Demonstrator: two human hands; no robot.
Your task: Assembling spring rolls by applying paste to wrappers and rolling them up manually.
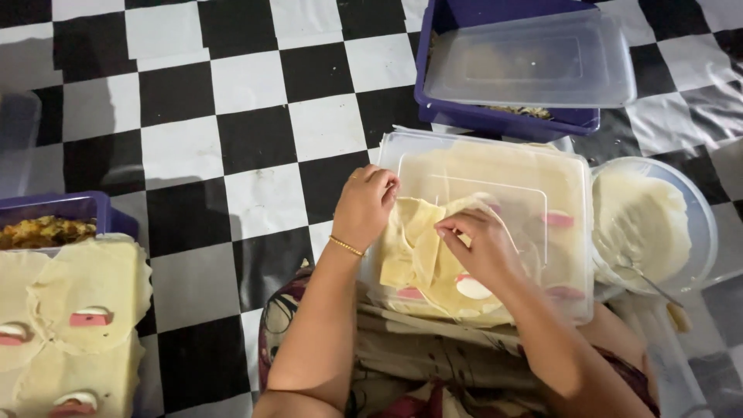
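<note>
A: What lies nearest the camera?

B: The person's lap, covered in patterned cloth (pixel 433 364), at 6 o'clock. Both forearms rise from it toward the centre.

A: State the grip of each hand.

B: The left hand (pixel 364 205) is curled, fingertips pressed together on the upper left edge of a thin pale wrapper sheet (pixel 414 248). The right hand (pixel 480 244) pinches a folded edge of the same sheet between thumb and forefinger.

A: Where is the sheet?

B: Just right of centre, lying on the clear lid of a rectangular clear container (pixel 542 193) that rests on the lap. A pink-and-white slice (pixel 472 288) sits just below the right hand; more pink slices (pixel 557 219) show through the lid at 3 o'clock of the hands.

A: List the other packages.

B: At 1 o'clock, a purple rectangular tub (pixel 495 120) carries a frosted clear lid (pixel 534 62) laid askew. At 3 o'clock, a round white bowl (pixel 700 224) holds pale paste, with a spoon (pixel 642 280) resting in it. At 8 o'clock, a second purple tub (pixel 85 207) holds a yellow-brown filling (pixel 42 231); below it, flat wrappers (pixel 85 286) each carry a pink-and-white slice.

A: Surface?

B: A black-and-white chequered floor covering (pixel 255 139).
</note>
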